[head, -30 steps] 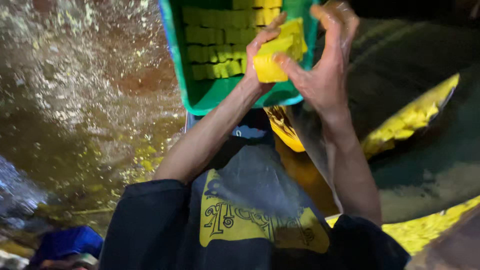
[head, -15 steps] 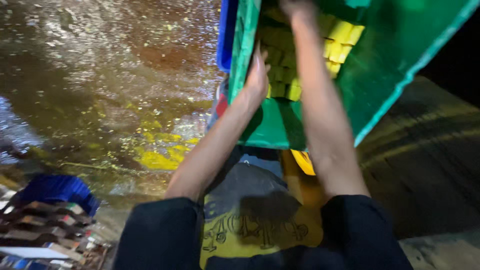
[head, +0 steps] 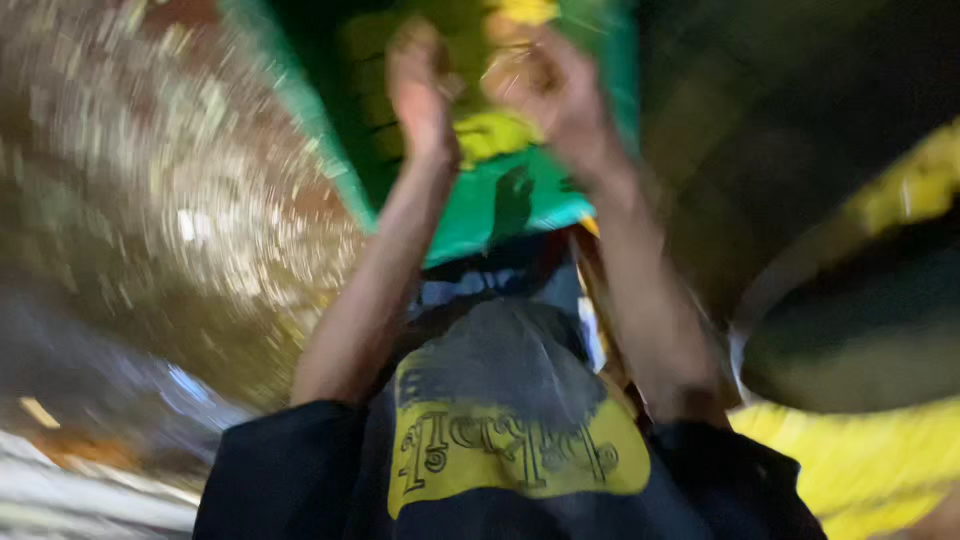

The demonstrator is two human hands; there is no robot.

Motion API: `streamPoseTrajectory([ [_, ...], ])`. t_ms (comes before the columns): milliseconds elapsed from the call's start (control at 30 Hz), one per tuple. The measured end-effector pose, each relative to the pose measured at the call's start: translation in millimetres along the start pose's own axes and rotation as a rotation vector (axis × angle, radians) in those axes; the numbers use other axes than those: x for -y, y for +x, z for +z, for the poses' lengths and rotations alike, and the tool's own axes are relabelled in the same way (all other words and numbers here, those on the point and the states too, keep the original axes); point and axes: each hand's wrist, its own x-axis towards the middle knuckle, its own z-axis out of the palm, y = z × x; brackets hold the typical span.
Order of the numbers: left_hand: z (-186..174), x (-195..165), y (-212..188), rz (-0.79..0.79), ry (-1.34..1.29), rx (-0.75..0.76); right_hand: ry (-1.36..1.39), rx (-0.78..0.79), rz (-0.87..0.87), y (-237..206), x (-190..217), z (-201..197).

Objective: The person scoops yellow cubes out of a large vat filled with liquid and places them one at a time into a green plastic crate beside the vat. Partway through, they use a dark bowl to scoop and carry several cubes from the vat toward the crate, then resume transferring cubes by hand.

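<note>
The picture is badly blurred by motion. Both my arms reach up into a green plastic crate [head: 520,205] filled with yellow blocks. My left hand [head: 420,85] and my right hand [head: 555,90] are raised side by side over the crate, with a yellow block [head: 495,135] between and just below them. Whether either hand grips it cannot be made out. My dark shirt with a yellow print [head: 510,440] fills the bottom of the view.
A wet, shiny brown floor [head: 150,200] lies to the left. Dark rounded shapes with yellow bands [head: 880,320] sit to the right. A pale blurred heap [head: 80,490] shows at the bottom left.
The view has swung and blurred. The crate, tilted and close half a second ago, now sits higher and smaller, and my hands have come together again around a yellow block.
</note>
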Motion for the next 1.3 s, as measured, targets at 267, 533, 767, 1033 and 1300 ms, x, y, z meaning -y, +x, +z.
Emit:
streamPoseTrajectory([
  [267, 279.6, -7.6, -188.8, 0.506, 0.557, 1.213, -0.017, -0.607, -0.323, -314.1, 92.3, -194.9],
  [533, 331.2, 185.9, -260.8, 0.879, 1.707, 1.724, -0.739, -0.268, 0.59, -315.2, -196.2, -310.5],
  [767, 224.5, 239.7, -190.8, 0.538, 2.105, 1.737, -0.849, -0.226, 0.483, -283.0, -278.3, -251.1],
  [1033, 215.3, 209.0, -145.8, 0.215, 2.084, 1.707, -0.767, -0.125, 0.354, -280.7, -291.9, -229.1],
  [1300, 239.5, 197.6, -115.9, 0.173, 2.035, 1.621, -0.66, 0.004, 0.263, -292.4, -314.7, -244.9],
])
